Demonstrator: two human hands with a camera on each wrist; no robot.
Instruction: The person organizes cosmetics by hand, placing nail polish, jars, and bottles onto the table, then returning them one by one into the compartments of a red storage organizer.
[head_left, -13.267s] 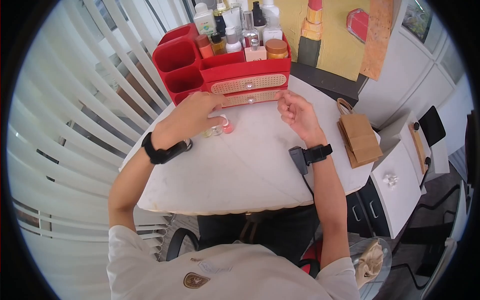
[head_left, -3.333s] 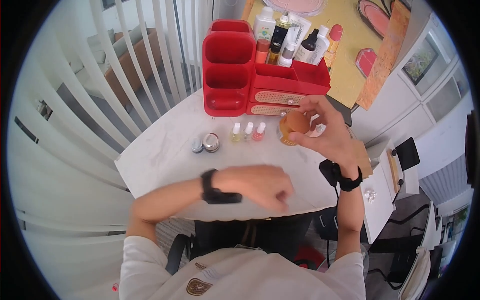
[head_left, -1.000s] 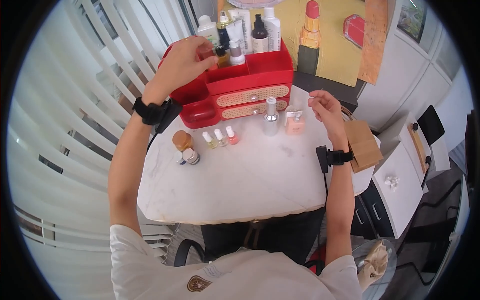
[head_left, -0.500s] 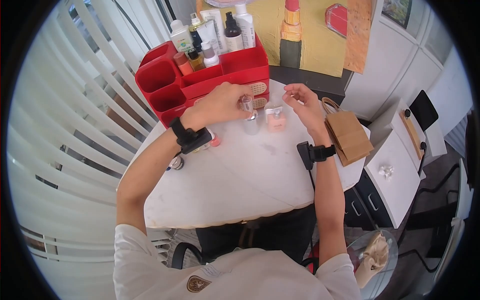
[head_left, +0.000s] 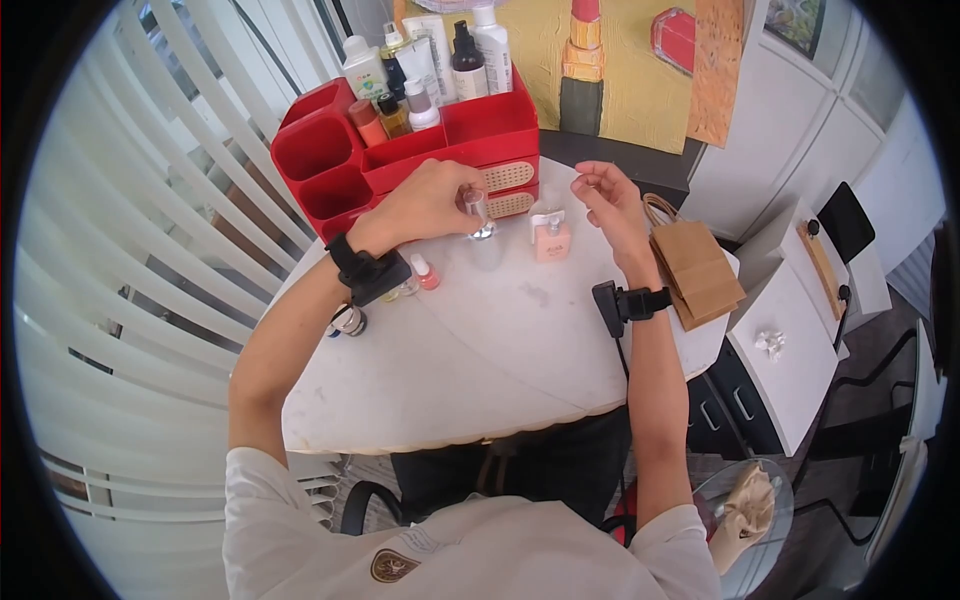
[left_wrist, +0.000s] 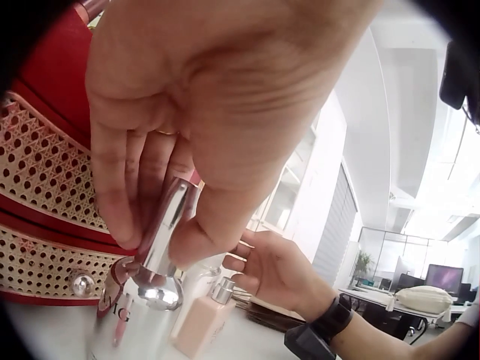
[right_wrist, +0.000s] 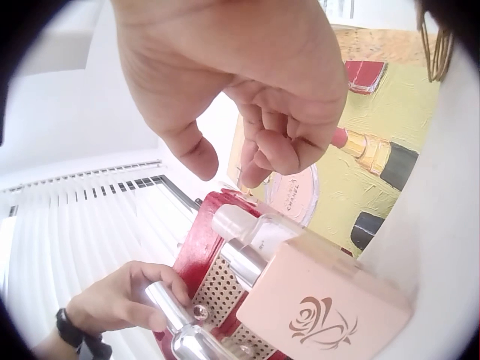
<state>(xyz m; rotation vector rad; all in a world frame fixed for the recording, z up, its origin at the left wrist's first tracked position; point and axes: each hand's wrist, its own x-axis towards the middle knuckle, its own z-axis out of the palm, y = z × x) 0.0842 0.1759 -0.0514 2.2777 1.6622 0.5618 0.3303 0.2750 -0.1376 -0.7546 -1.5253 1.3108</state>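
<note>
My left hand pinches the silver cap of a clear cosmetic bottle, which stands upright in front of the red organizer's drawers. In the left wrist view, thumb and fingers close around the tall cap. Just right of it stands a pink perfume bottle with a rose print and silver neck, a clear white-topped bottle right behind it. My right hand hovers beside these with loosely curled fingers and holds nothing. A pink nail polish bottle and a small jar are partly covered by the left wrist.
The red organizer holds several bottles and tubes at the back. A brown paper bag lies at the table's right. Behind stands a yellow painted board; vertical blinds line the left.
The amber jar, pink perfume bottle and silver-capped bottle have come from the organizer onto the table. My left hand left the organizer, gripped the silver cap and shifted that bottle slightly left.
</note>
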